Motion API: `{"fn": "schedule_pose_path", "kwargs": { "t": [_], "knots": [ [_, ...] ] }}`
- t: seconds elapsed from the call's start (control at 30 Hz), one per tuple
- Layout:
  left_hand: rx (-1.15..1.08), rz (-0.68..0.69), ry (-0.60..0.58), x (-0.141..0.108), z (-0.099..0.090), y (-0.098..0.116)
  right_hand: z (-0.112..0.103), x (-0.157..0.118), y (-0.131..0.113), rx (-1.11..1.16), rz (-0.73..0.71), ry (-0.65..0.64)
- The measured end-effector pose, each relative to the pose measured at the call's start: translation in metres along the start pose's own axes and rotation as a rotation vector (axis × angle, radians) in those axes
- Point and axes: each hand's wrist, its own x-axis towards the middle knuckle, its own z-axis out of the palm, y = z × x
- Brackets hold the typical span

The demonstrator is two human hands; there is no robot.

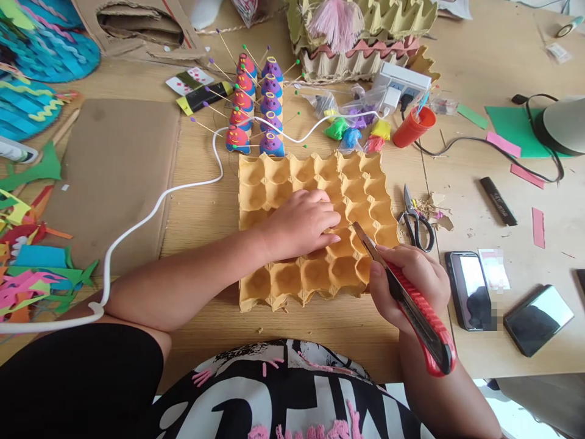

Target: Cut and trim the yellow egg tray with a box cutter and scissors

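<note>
Work appears to be at a cutting step: the right hand (pixel 423 277) wraps around a red, ribbed plastic utility knife (pixel 415 312), its thin metal blade (pixel 361 235) out over the right side of a yellow-orange moulded-pulp egg tray (pixel 316 278). The left hand (pixel 302 224) lies palm-down across the tray's middle, fingers slightly curled; whether it pinches a ridge I cannot tell. The next move likely calls for a steady brace and strokes clear of those fingers. The tray sits hollows-up on the pale wooden desk (pixel 201 225), its edges jagged
</note>
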Motion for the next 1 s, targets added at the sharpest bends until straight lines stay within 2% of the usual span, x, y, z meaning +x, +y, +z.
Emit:
{"fn": "schedule_pose_path", "kwargs": {
  "t": [0.5, 0.8, 1.0],
  "knots": [
    [-0.003, -0.014, -0.035, 0.0006, -0.0019, 0.0007, 0.0009, -0.0002, 0.0003, 0.000, -0.021, 0.006],
    [0.002, -0.004, -0.007, 0.0003, 0.0006, -0.0001, 0.0016, 0.0014, 0.0009, -0.003, -0.048, -0.006],
    [0.003, -0.021, -0.042, 0.0012, -0.0019, 0.0013, 0.0041, 0.0046, 0.0039, -0.005, -0.114, 0.008]
  ]
}}
